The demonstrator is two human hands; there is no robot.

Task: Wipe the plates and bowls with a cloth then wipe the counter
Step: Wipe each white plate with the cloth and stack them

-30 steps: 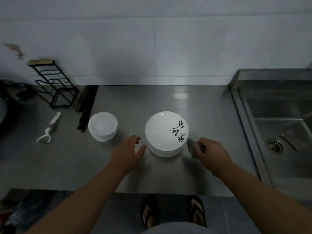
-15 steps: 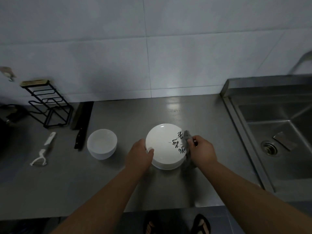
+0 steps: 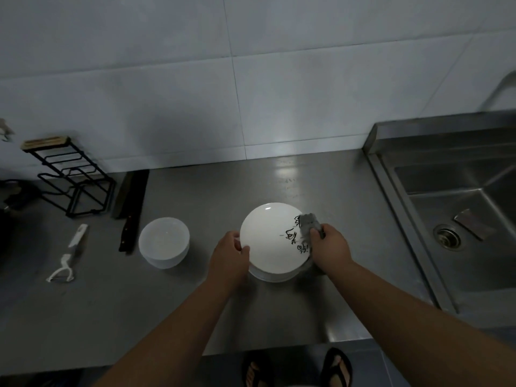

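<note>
A stack of white plates point(image 3: 269, 241) with black brush lettering on the right side sits mid-counter. My left hand point(image 3: 227, 255) grips the top plate's left rim, thumb on top, and the plate looks slightly lifted off the stack. My right hand point(image 3: 329, 247) holds a grey cloth point(image 3: 308, 224) and presses it onto the plate's right edge over the lettering. To the left stands a stack of white bowls point(image 3: 164, 241) on the steel counter point(image 3: 279, 308), untouched.
A steel sink point(image 3: 460, 219) with a drain lies at the right. A black wire rack point(image 3: 69, 177) stands at the back left, with a dark-handled knife point(image 3: 131, 210) beside it. A white peeler point(image 3: 68, 255) lies at the left. Tiled wall behind.
My left hand moved from the counter onto the plate's left rim and took hold. My right hand brought the cloth from beside the stack up onto the plate's right edge.
</note>
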